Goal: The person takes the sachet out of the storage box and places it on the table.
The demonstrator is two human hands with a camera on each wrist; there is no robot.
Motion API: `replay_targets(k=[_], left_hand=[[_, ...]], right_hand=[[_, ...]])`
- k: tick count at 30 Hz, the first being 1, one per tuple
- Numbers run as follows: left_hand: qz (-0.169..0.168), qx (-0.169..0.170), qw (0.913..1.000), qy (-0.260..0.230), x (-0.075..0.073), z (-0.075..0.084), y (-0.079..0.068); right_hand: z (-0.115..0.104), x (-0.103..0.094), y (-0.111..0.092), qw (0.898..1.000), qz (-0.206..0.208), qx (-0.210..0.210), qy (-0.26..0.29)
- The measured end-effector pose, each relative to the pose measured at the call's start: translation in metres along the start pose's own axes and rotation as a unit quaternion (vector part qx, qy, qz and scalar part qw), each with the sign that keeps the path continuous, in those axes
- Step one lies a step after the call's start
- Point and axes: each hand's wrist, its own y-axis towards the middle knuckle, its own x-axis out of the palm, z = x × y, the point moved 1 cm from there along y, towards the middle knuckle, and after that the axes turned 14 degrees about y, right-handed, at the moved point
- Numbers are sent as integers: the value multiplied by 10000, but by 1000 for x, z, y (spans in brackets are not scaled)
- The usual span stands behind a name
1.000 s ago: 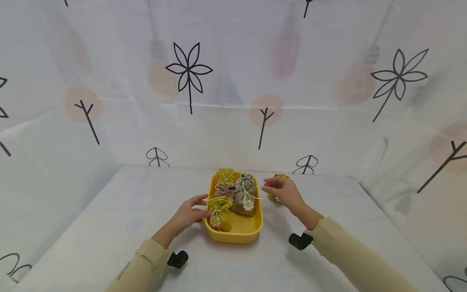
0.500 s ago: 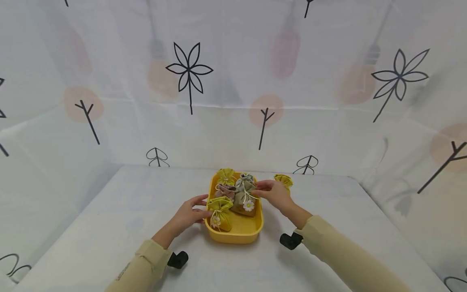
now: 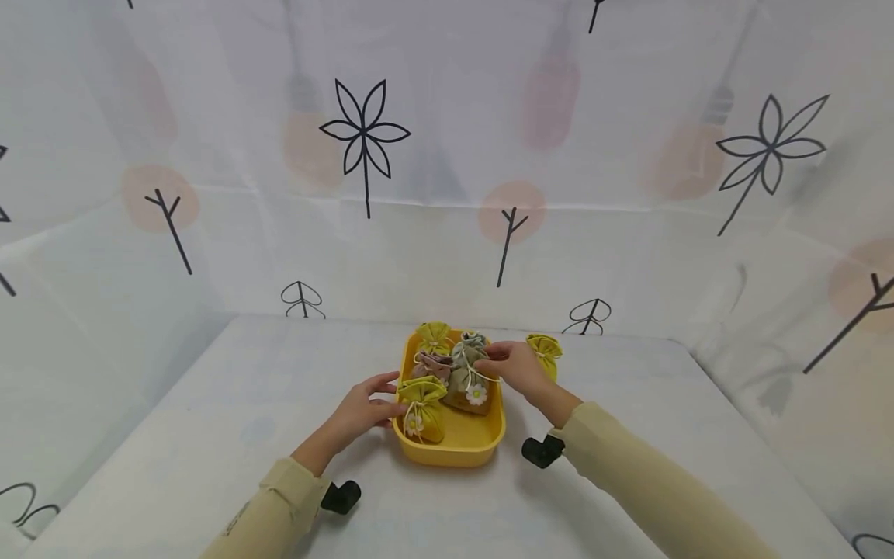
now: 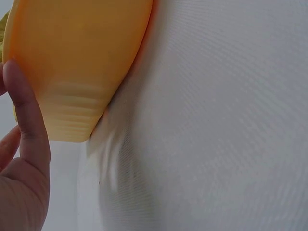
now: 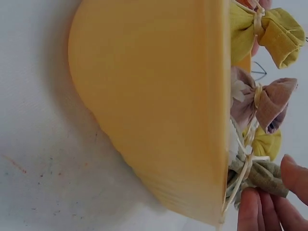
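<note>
A yellow plastic basket (image 3: 454,458) holds several small drawstring pouches. My left hand (image 3: 363,405) grips its left rim, thumb over the edge beside the front yellow pouch (image 3: 424,411). In the left wrist view, a finger lies against the basket's outer wall. My right hand (image 3: 520,369) reaches over the right rim. In the right wrist view, its thumb and fingers pinch the gathered top of a grey-green drawstring pouch (image 5: 264,177); that pouch's lower body is hidden behind the basket wall. An olive-brown pouch with a white flower (image 3: 477,394) shows at the basket's right side.
Another yellow pouch (image 3: 545,353) stands on the white table just behind my right hand, partly covered by it. Inside the basket are also a mauve pouch (image 3: 431,365) and a yellow pouch (image 3: 434,336) at the back. A patterned cloth backdrop rises behind the table.
My right hand has moved left, from in front of the yellow pouch on the table to the grey-green pouch in the basket. My left hand has stayed at the rim.
</note>
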Motion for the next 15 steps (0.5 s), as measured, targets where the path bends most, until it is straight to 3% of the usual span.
replay_targets(k=[15], left_hand=[[-84, -18, 10000, -47, -2, -2, -1]], right_hand=[[-7, -2, -3, 9991, -246, -68, 352]])
